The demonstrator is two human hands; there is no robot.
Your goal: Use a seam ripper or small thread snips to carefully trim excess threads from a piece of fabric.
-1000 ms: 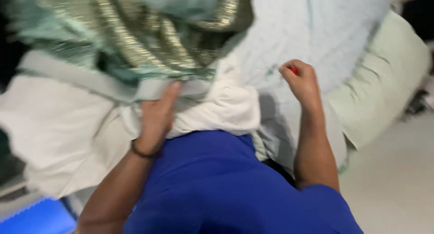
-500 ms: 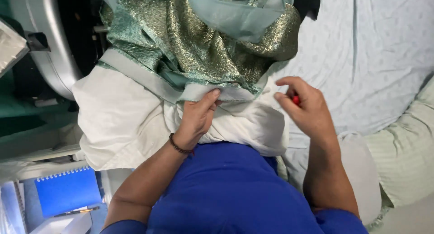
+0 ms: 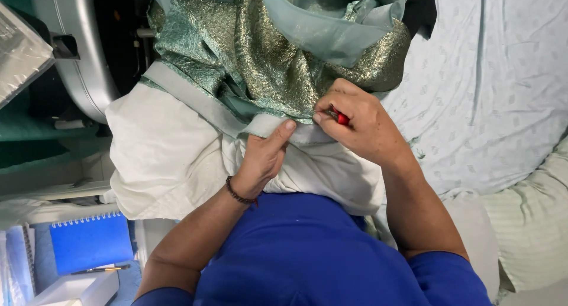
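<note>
A blue spiral notebook is lying at the far left, well apart from the work. Moving right, the left hand is resting flat and open, fingers pressing the pale hem of the green-gold brocade fabric against white cloth. The fabric is looking soft, light and slippery, likely fray-prone, so best gripped along its folded hem. Just beside, the right hand is pinching closed on a small red tool at that hem
</note>
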